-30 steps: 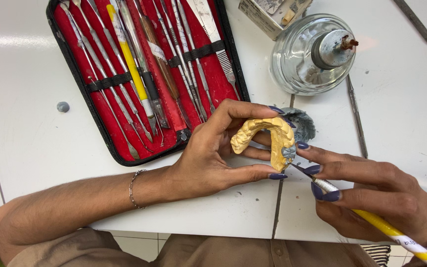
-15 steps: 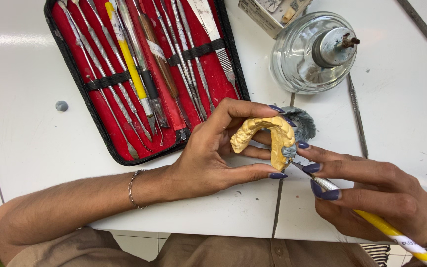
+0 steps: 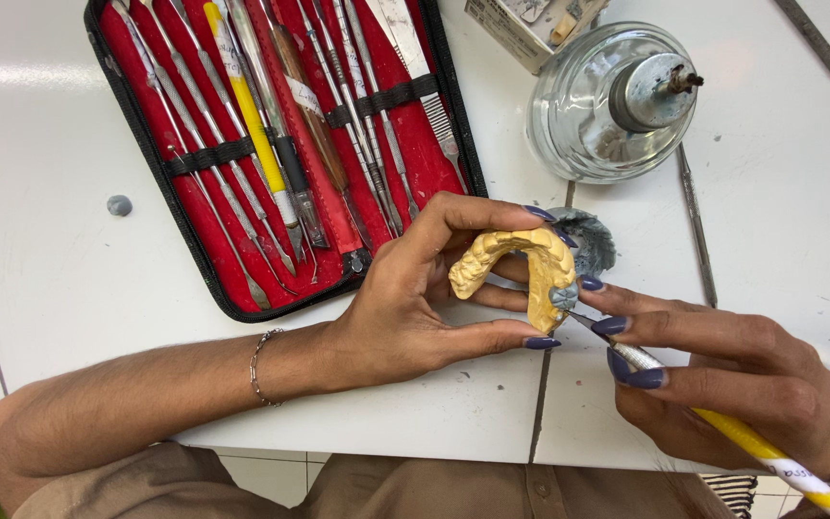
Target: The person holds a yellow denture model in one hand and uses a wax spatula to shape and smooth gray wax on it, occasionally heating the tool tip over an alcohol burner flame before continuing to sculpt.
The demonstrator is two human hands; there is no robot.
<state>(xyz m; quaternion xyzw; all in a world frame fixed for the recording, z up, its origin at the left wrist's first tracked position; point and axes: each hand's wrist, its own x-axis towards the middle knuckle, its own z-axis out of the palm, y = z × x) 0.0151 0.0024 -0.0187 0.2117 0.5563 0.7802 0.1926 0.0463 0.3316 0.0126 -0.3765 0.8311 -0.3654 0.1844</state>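
Note:
My left hand (image 3: pixel 415 308) holds a yellow horseshoe-shaped dental cast (image 3: pixel 521 269) between thumb and fingers, just above the white table (image 3: pixel 69 259). My right hand (image 3: pixel 732 380) grips a thin metal carving tool with a yellow-and-white handle (image 3: pixel 751 444). Its tip touches a small grey lump on the cast's right end (image 3: pixel 562 296). A grey blob of wax-like material (image 3: pixel 593 240) lies on the table right behind the cast.
An open red instrument case (image 3: pixel 271 144) with several metal tools lies at the back left. A glass spirit lamp (image 3: pixel 617 101) stands at the back right, with a small box (image 3: pixel 530 24) behind it. Loose metal instruments (image 3: pixel 695 226) lie beside the lamp. A grey pellet (image 3: pixel 119 205) sits left.

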